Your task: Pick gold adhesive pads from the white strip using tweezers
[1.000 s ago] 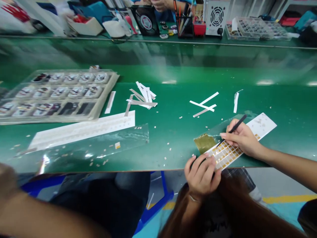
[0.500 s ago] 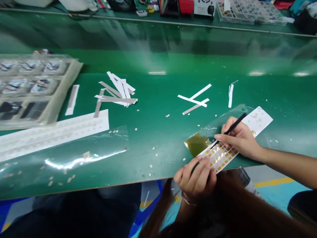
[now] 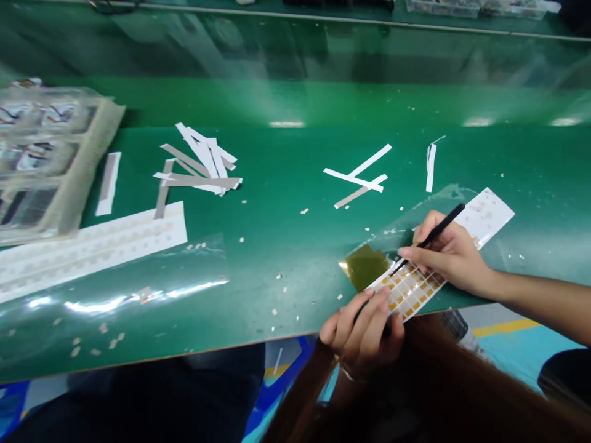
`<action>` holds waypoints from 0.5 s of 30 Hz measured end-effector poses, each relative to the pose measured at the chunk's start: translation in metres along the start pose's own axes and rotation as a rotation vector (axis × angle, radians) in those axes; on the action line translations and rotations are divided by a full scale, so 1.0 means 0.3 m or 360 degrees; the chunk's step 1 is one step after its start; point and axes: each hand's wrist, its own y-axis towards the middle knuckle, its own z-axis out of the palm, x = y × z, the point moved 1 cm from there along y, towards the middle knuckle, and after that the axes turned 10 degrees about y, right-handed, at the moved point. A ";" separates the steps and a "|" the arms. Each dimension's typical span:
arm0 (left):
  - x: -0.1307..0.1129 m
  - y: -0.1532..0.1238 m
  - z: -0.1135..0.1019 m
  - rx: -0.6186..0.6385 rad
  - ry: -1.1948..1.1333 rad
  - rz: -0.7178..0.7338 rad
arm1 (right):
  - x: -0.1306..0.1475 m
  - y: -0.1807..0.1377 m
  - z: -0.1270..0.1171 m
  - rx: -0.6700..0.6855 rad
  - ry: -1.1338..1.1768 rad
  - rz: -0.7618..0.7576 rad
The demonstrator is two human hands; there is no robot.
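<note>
My right hand (image 3: 450, 252) pinches black tweezers (image 3: 434, 232) whose tip rests on a white strip (image 3: 418, 284) covered with small amber-coloured squares. My left hand (image 3: 364, 329) sits at the table's near edge, fingers curled over the strip's near end and over a dark object I cannot make out. A folded piece of amber film (image 3: 366, 266) lies just left of the strip. A clear plastic sheet (image 3: 409, 224) lies under and behind the strip.
Loose white and grey backing strips lie in a pile (image 3: 198, 163) and a crossed group (image 3: 360, 178) on the green table (image 3: 295, 92). A long white liner (image 3: 92, 246), a clear film (image 3: 120, 295) and a tray of parts (image 3: 41, 160) sit at left.
The view has tilted down and shifted right, so the tray slid toward the left edge. Both hands stay on the strip; the tweezer tip moved slightly along it.
</note>
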 end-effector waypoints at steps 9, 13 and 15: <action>-0.011 0.012 -0.005 -0.0010 0.0028 -0.0074 | -0.001 0.004 -0.001 -0.0005 0.0007 -0.0018; -0.011 0.009 -0.006 -0.0003 0.0029 -0.0071 | -0.001 0.002 -0.001 0.0003 -0.0001 -0.0028; -0.011 0.007 -0.007 -0.0005 0.0041 -0.0063 | 0.000 0.001 -0.002 0.0006 0.0000 -0.0033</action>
